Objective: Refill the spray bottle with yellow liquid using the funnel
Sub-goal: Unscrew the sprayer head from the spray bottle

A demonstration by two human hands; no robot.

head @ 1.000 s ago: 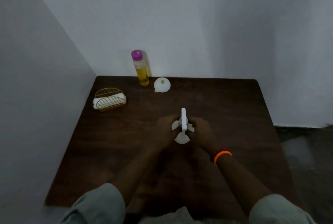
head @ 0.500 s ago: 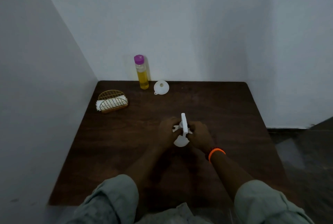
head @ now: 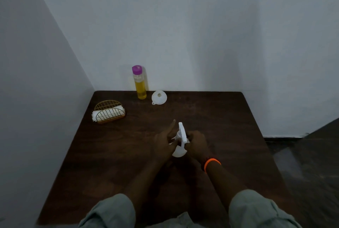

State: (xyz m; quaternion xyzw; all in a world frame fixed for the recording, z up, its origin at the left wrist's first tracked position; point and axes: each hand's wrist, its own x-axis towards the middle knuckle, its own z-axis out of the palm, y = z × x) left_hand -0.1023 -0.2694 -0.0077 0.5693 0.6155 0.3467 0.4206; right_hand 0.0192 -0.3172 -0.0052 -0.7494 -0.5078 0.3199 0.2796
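Observation:
A white spray bottle [head: 181, 137] stands in the middle of the dark wooden table [head: 229, 127], its trigger head on top. My left hand [head: 163, 141] holds its left side with the forefinger stretched forward. My right hand [head: 197, 142], with an orange band at the wrist, grips its right side. The bottle's body is mostly hidden by my fingers. At the back of the table stands a clear bottle of yellow liquid [head: 140, 85] with a purple cap. A white funnel [head: 159, 97] lies beside it, wide mouth up.
A gold wire holder with white napkins [head: 109, 112] sits at the back left. White walls close the table in on the left and at the back. The table's right edge drops to a dark floor [head: 311, 154].
My head has pulled back, so the table looks smaller. My left forefinger has lifted off the spray bottle and now points forward. Both hands stay at the bottle.

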